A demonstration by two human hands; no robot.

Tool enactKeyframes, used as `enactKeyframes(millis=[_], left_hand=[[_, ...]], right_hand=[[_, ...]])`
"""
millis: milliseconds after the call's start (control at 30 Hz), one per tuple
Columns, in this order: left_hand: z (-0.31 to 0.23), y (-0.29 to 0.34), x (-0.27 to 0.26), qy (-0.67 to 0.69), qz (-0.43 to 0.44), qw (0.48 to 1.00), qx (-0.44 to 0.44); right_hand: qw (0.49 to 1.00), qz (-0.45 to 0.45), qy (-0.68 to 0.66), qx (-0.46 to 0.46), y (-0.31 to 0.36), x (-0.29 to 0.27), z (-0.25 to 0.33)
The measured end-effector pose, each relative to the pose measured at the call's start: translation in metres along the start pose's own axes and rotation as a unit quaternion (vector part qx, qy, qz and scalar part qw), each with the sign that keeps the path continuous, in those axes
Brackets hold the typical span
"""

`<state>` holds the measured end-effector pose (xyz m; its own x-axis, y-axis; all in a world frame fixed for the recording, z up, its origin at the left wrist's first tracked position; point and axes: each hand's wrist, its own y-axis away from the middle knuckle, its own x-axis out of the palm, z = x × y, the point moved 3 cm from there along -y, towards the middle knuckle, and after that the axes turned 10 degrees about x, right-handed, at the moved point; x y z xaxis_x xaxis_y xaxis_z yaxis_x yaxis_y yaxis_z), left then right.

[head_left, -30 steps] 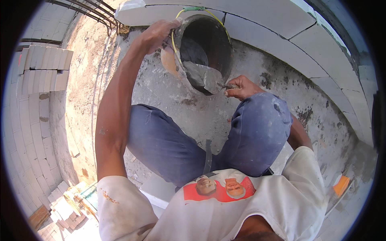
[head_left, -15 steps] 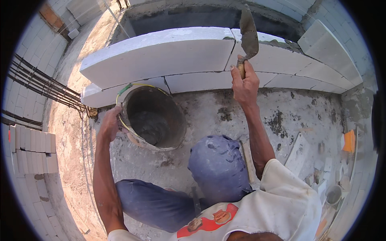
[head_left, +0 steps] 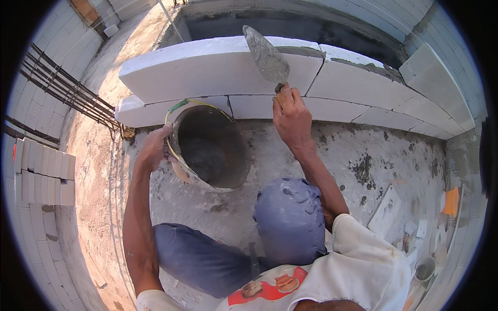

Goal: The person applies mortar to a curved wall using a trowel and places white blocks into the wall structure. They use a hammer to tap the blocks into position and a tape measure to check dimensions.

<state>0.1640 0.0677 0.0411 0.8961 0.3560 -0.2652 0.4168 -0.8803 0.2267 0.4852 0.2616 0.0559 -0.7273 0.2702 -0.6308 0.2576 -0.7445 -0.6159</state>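
My right hand [head_left: 293,115] is closed round the wooden handle of a trowel [head_left: 265,54]. Its grey, mortar-smeared blade points up and to the left, in front of the top edge of a low white block wall [head_left: 207,75]. With my left hand [head_left: 154,149] I grip the left rim of a round bucket [head_left: 239,155], which tilts on the floor. Grey mortar [head_left: 204,159] lies inside it. The bucket's yellow wire handle with a green grip [head_left: 179,105] rests along the far rim. Grey mortar [head_left: 301,51] coats the wall's top beside a vertical joint.
Steel bars [head_left: 78,93] jut in from the left, above stacked white blocks [head_left: 44,171]. A white slab [head_left: 436,85] leans at the wall's right end. On the right lie a white offcut [head_left: 385,208], an orange piece [head_left: 450,202] and a small pot [head_left: 425,268]. Behind the wall is a dark recess.
The trowel has swung left and lower along the wall with my right hand. More grey mortar shows on the wall's top left of the joint. My left hand stays on the bucket.
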Motion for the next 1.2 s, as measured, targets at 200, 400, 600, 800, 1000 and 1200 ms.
enactKeyframes(millis=[200, 400, 600, 800, 1000, 1200], left_hand=[[0.004, -0.003, 0.001, 0.036, -0.002, 0.999, -0.006], [0.013, -0.002, -0.001, 0.035, 0.000, 0.998, -0.054], [0.007, -0.003, 0.012, -0.025, 0.058, 0.998, 0.027], [0.006, -0.007, 0.028, -0.046, 0.063, 0.996, 0.052], [0.001, 0.000, 0.013, -0.062, 0.042, 0.995, 0.064], [0.000, -0.007, 0.009, -0.026, 0.032, 0.999, -0.008]], right_hand=[[0.994, 0.067, 0.068, -0.061, 0.009, 0.035, 0.015], [0.933, 0.344, -0.080, -0.066, 0.072, 0.029, 0.004], [0.845, 0.511, 0.109, -0.116, 0.105, 0.043, 0.006], [0.761, 0.554, 0.194, -0.277, 0.128, 0.062, 0.015], [0.689, 0.712, -0.030, -0.132, 0.102, 0.028, 0.034], [0.545, 0.706, -0.370, 0.260, 0.169, 0.057, -0.026]])
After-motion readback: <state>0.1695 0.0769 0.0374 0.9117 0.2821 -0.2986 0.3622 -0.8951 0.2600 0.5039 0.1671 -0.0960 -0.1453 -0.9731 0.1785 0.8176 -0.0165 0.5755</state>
